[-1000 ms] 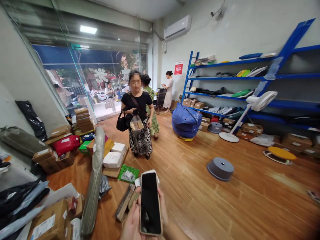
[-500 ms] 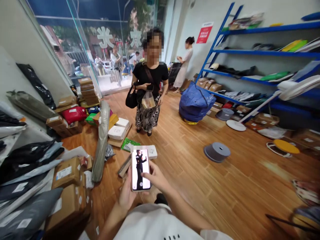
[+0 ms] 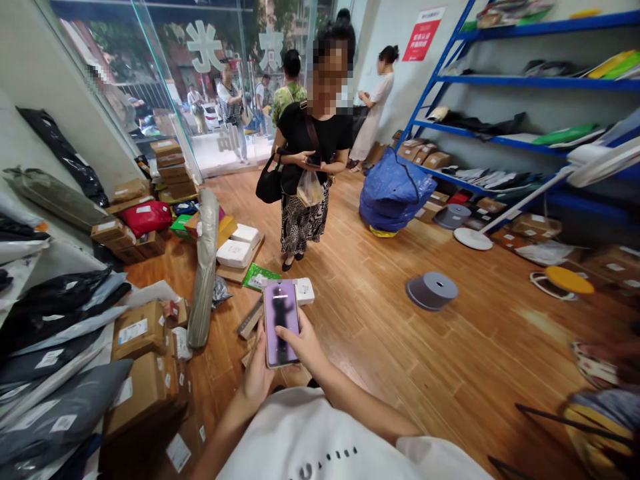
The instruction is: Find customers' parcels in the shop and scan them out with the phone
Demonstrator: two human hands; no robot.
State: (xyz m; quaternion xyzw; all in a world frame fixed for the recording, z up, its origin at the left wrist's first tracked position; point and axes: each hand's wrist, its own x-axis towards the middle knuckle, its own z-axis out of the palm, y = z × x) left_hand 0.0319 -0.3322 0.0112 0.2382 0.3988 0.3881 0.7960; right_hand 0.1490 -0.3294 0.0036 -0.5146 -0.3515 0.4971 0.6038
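I hold a smartphone upright in front of my chest, its screen lit with a dim purple picture. My left hand wraps the phone's lower left edge from behind. My right hand rests against its right edge, with the thumb lying over the screen's lower part. A person in a black top and patterned skirt stands a few steps ahead on the wooden floor, holding a black handbag, a small clear bag and a phone.
Cardboard parcels and grey and black mail bags pile up at my left. White boxes and a long wrapped roll lie ahead. Blue shelving, a blue sack, a tipped fan and a grey round base stand right. Other people stand by the glass front.
The view has tilted down and nearer the person ahead. The phone screen went from black to a bright picture, then to a dimmed purple one. My right thumb now lies on the screen.
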